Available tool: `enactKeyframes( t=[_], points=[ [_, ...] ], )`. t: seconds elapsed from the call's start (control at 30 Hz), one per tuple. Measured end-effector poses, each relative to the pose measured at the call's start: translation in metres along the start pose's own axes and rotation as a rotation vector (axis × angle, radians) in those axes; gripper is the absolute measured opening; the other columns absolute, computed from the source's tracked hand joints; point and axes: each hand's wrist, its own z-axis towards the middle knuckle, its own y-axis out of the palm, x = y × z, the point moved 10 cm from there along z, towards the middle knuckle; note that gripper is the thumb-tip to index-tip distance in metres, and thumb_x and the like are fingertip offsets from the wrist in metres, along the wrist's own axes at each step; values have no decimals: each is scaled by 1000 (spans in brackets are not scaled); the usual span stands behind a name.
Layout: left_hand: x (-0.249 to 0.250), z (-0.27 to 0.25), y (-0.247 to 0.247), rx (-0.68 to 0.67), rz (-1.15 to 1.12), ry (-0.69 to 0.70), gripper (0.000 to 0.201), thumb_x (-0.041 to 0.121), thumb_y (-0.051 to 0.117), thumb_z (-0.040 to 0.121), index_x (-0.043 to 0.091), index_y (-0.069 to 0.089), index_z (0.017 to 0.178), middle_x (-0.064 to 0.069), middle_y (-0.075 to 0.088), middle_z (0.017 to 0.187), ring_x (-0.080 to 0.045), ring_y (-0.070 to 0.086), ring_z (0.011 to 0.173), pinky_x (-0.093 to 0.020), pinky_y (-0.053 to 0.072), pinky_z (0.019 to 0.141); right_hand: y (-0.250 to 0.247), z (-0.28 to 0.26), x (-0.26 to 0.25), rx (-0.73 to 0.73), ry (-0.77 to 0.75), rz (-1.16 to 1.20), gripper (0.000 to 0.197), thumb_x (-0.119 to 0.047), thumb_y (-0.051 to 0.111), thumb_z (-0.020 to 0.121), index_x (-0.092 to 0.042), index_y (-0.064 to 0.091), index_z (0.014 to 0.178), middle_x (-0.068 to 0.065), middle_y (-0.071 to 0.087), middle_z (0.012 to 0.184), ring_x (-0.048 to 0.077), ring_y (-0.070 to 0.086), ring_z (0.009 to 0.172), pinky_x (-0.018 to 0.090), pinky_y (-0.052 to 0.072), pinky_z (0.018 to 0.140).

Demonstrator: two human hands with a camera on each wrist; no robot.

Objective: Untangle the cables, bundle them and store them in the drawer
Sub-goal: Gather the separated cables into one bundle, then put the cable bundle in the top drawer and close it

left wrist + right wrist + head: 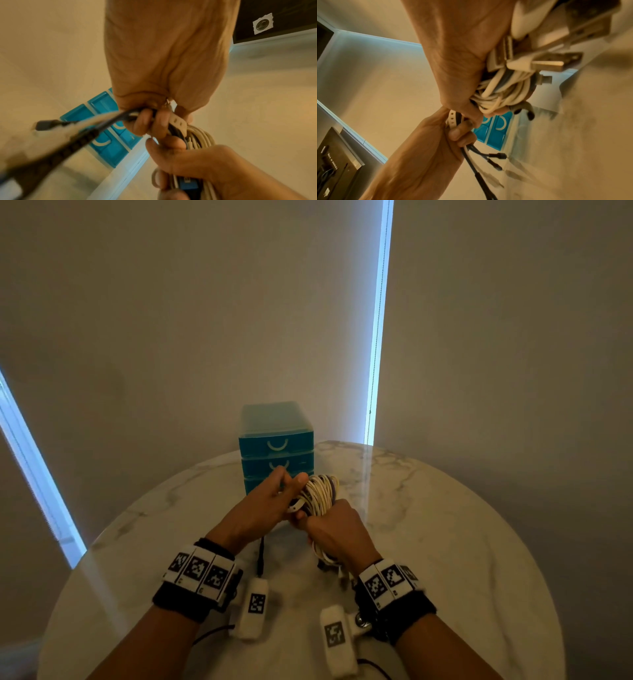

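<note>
A round white marble-patterned table (445,542) fills the near part of the scene, set against plain beige walls with a bright strip of window light on the right and another on the far left. At the far edge of the table stands a small teal plastic drawer unit (276,445) with three stacked drawers, each with a pale curved handle; all three drawers look closed, the lowest partly hidden behind the hands.

Both hands are raised just above the table, directly in front of the drawer unit, working on a coiled bundle of mostly white cables (320,494). The right hand (337,530) has its fingers curled tightly round the near part of the coil, with several white USB plugs (539,63) sticking out beside its palm in the right wrist view. The left hand (270,505) sits just to the left, touching the right hand; its fingers are curled round a white perforated strap (178,121) and a few thin black cable ends (481,155) that trail out from its fist. In the head view its index finger and thumb point up toward the drawers. Whether the strap already goes round the coil is hard to tell.

Both wrists wear black bands with white black-patterned marker blocks (202,570), and a black plug (260,563) hangs below the left hand.
</note>
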Motion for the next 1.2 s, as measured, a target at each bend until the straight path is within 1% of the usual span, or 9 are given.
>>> enactKeyframes(
  t=[0.1,0.27,0.37,0.57,0.7,0.9,1.07,1.13,1.2],
  points=[
    [1,-6,5,-72,-122,-52,39,51,58,103,13,58,108,-1,74,78,-4,62,58,-17,49,57,-10,5,5,30,29,28,57,-63,76,60,-15,74,89,7,78,85,24,75,79,39,60,71],
    [-7,-10,-6,-117,-152,-76,30,27,82,92,19,71,118,-3,83,99,-15,79,90,-23,57,80,-35,14,23,105,116,152,55,-54,80,57,-9,74,87,8,74,75,24,67,67,38,50,61],
    [-1,-12,-5,-98,-59,-13,24,22,87,88,21,78,110,-3,83,95,-16,79,88,-24,62,76,-37,14,27,100,118,186,40,-49,79,60,-14,69,76,3,68,64,20,60,59,36,47,61],
    [5,-12,-26,140,-189,30,23,10,83,89,9,80,112,-5,83,93,-20,82,86,-33,67,78,-16,7,14,-70,100,194,25,-30,84,82,-14,68,70,-2,66,55,12,58,49,28,46,55],
    [6,-14,-32,201,-251,57,20,5,78,92,11,82,111,-3,84,96,-19,82,91,-28,66,79,4,0,-3,-219,22,122,19,-35,86,82,-19,76,81,-1,75,70,12,67,65,29,54,69],
    [5,-14,-18,204,-154,67,19,12,71,100,20,82,113,6,84,95,-8,80,89,-19,62,76,9,-1,-12,-260,-87,77,37,-57,86,80,-28,80,102,-4,81,87,7,73,75,26,56,73],
    [3,-7,-1,97,-112,48,25,18,58,110,23,81,117,10,83,95,-6,79,93,-21,61,82,12,-4,-11,-283,-60,120,20,-37,86,87,-21,75,81,-11,73,68,3,67,63,17,56,66],
    [4,-6,3,59,-108,30,28,18,54,111,22,81,113,5,83,96,-10,78,93,-21,61,82,13,-4,-9,-299,-33,125,22,-30,81,93,-16,71,79,-13,71,59,6,66,64,12,54,64],
    [5,-4,7,22,-131,28,29,17,52,112,18,80,116,0,82,101,-14,78,96,-24,62,85,8,-2,-8,-260,2,119,26,-34,80,93,-9,75,85,-9,75,61,9,69,66,16,57,68]
  ],
)
